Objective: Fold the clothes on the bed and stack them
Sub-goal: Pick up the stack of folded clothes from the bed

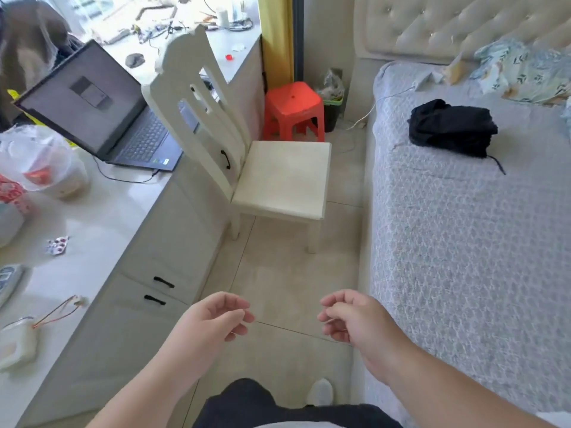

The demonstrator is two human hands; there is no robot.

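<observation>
A stack of folded black clothes (452, 128) lies on the bed (469, 248), which has a grey patterned cover, at the upper right. A black cord trails from the stack's near corner. My left hand (216, 319) and my right hand (349, 316) hang in front of me over the tiled floor, beside the bed's left edge. Both have loosely curled fingers and hold nothing. They are well short of the black stack.
A cream chair (278, 177) stands ahead on the floor, a red stool (293, 109) behind it. A white desk (92, 230) on the left bears a laptop (102, 109), plastic bags and small items. A patterned quilt (525, 72) is bunched by the headboard.
</observation>
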